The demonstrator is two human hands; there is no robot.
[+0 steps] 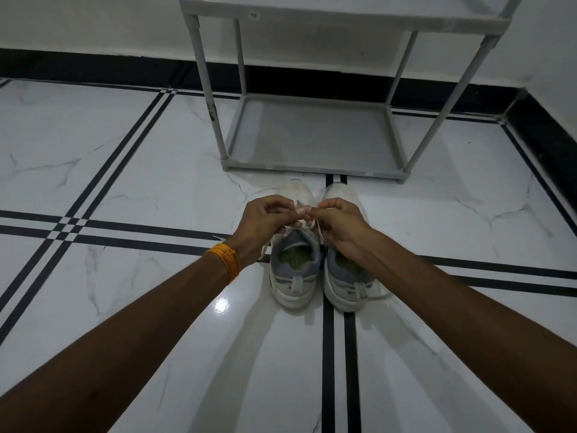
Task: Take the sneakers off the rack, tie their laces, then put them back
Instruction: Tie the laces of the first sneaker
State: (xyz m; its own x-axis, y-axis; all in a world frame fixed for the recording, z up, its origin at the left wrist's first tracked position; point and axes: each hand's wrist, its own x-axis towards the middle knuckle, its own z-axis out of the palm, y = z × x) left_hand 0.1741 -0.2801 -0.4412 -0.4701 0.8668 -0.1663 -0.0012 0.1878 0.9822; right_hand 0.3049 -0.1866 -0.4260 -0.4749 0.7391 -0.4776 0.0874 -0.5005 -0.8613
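Note:
Two grey-and-white sneakers stand side by side on the floor, toes toward the rack: the left sneaker (295,270) and the right sneaker (346,276). Above the left sneaker's tongue, my left hand (265,218) and my right hand (335,221) each pinch part of its white lace (301,210), the fingertips almost touching. A loose lace end hangs down by my left wrist. The right sneaker's laces are hidden under my right hand. The grey shoe rack (312,168) stands just beyond the toes, and both of its visible shelves hold nothing.
The floor is glossy white marble tile with black double stripes (338,354). A white wall with a black skirting (93,68) runs behind the rack, and another skirting comes down along the right side (543,142). An orange thread band circles my left wrist.

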